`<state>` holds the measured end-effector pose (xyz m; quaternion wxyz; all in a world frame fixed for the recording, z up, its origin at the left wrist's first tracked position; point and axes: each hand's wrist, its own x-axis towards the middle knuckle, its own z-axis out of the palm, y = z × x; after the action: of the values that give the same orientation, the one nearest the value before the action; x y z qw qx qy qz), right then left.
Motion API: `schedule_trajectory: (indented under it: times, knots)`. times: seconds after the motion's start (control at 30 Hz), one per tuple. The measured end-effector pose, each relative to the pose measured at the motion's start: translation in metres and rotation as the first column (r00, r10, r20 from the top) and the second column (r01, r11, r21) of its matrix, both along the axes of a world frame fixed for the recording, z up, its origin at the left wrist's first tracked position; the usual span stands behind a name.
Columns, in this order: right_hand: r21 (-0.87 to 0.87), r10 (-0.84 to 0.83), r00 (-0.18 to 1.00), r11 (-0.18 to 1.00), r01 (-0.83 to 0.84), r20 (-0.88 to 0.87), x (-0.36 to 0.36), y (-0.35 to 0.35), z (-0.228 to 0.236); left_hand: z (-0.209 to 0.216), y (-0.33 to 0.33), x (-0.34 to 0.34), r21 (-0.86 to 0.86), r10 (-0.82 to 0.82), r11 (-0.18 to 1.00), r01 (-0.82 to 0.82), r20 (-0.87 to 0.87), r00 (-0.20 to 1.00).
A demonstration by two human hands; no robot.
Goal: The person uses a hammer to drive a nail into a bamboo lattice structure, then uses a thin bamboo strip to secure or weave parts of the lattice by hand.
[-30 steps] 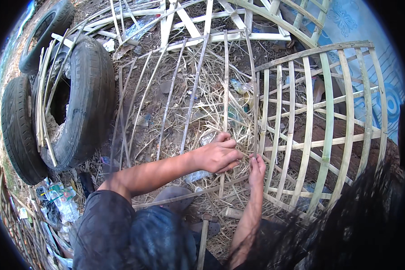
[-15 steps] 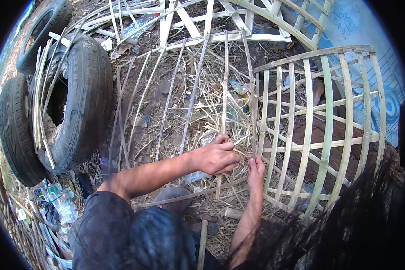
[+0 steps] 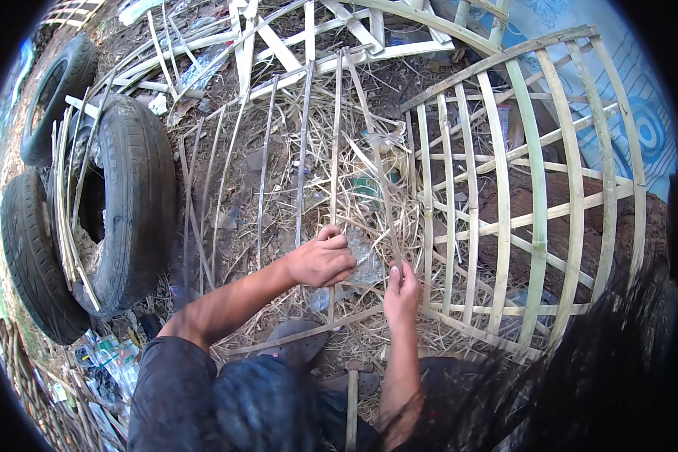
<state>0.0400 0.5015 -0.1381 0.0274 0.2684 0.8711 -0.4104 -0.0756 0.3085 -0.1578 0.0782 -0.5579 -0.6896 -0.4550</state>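
Observation:
My left hand point(image 3: 322, 258) is closed around an upright bamboo strip point(image 3: 336, 143) that belongs to a row of thin strips in front of me. Thumb and fingers of my right hand point(image 3: 401, 292) pinch another bamboo strip point(image 3: 384, 197), which leans up and to the left. Both strips reach a pale curved crosspiece point(image 3: 320, 68) at the far side. A cross strip point(image 3: 309, 333) lies on the near side, below my hands. Just right of my right hand, a finished-looking lattice panel of bamboo slats point(image 3: 539, 188) lies tilted over a reddish log.
Old tyres point(image 3: 139, 203) stand at the left, with split strips point(image 3: 66, 203) resting on one. Straw and shavings point(image 3: 369, 226) cover the ground. A hammer-like wooden handle point(image 3: 352, 410) stands by my shoes point(image 3: 297, 343). Blue patterned sheeting point(image 3: 648, 98) lies at far right, litter point(image 3: 113, 361) at left.
The strip in my right hand now leans farther left at its top, and that hand has moved left and slightly down. My left hand stays on its strip. The whole view has shifted a little.

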Motion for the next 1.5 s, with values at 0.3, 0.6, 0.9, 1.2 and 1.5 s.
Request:
schedule_trajectory:
  times: [0.3, 0.6, 0.9, 1.2, 1.5]
  knots:
    - [0.214, 0.000, 0.980, 0.976, 0.043, -0.197, 0.010, -0.023, 0.024, -0.008, -0.011, -0.002, -0.051, -0.008, 0.999, 0.008, -0.003, 1.000]
    - [0.189, -0.024, 0.988, 0.981, 0.053, -0.155, 0.023, -0.034, 0.083, -0.005, -0.012, -0.002, -0.104, -0.003, 0.995, 0.002, -0.008, 1.000]
    - [0.206, 0.062, 0.975, 0.978, -0.017, -0.213, 0.056, -0.035, 0.145, -0.003, -0.012, -0.002, -0.143, -0.003, 0.990, 0.003, 0.000, 1.000]
    - [0.139, 0.038, 0.982, 0.990, -0.012, -0.183, 0.074, -0.040, 0.153, -0.005, -0.012, -0.002, -0.147, 0.007, 0.989, -0.009, -0.014, 1.000]
    - [-0.005, -0.099, 0.992, 0.995, 0.099, -0.079, 0.030, -0.031, 0.146, -0.005, -0.014, -0.003, -0.125, 0.006, 0.992, -0.010, -0.026, 1.000]
